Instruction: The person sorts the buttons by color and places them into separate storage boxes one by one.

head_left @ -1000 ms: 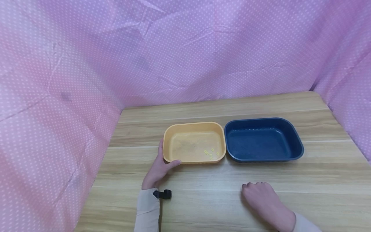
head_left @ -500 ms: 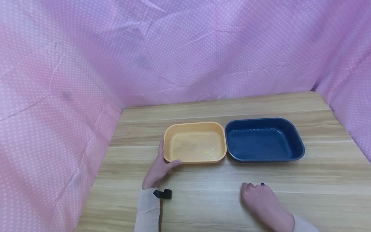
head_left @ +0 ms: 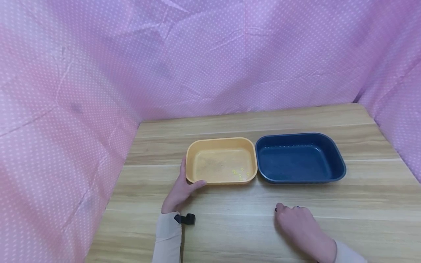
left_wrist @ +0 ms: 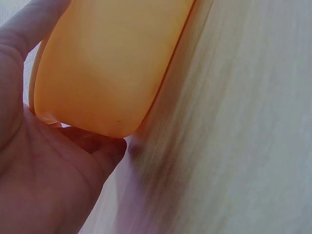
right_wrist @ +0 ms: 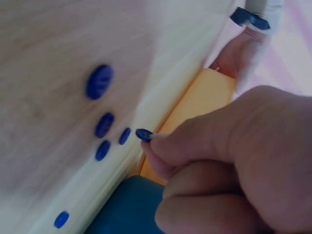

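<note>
Your right hand (head_left: 297,224) is pinching a blue button (right_wrist: 143,135) between thumb and index finger, with the other fingers curled in under the palm. The button's flat face shows past the thumb tip in the right wrist view; you cannot tell from here how high it sits over the table (head_left: 223,226). Five more blue buttons (right_wrist: 99,82) lie loose on the table near those fingertips, four of them close to one another and the fifth farther off; in the head view your knuckles hide most of them.

Straight ahead of your right hand, and apart from it, stands a navy tray (head_left: 296,164), its floor facing up to you. To the left of that, just beside it, is a yellow tray (head_left: 221,160).

Your left hand (head_left: 179,191) is wrapped round the yellow tray's near left corner: the thumb lies along the near rim and the fingers reach up the left side. Off to the right of that hand, inside the tray toward its near right corner, are several small yellow rings (head_left: 234,171). A black strap (head_left: 185,219) circles your left wrist, over a pale sleeve (head_left: 167,237). Beyond both hands, a pink dotted cloth (head_left: 204,54) hangs behind the table.
</note>
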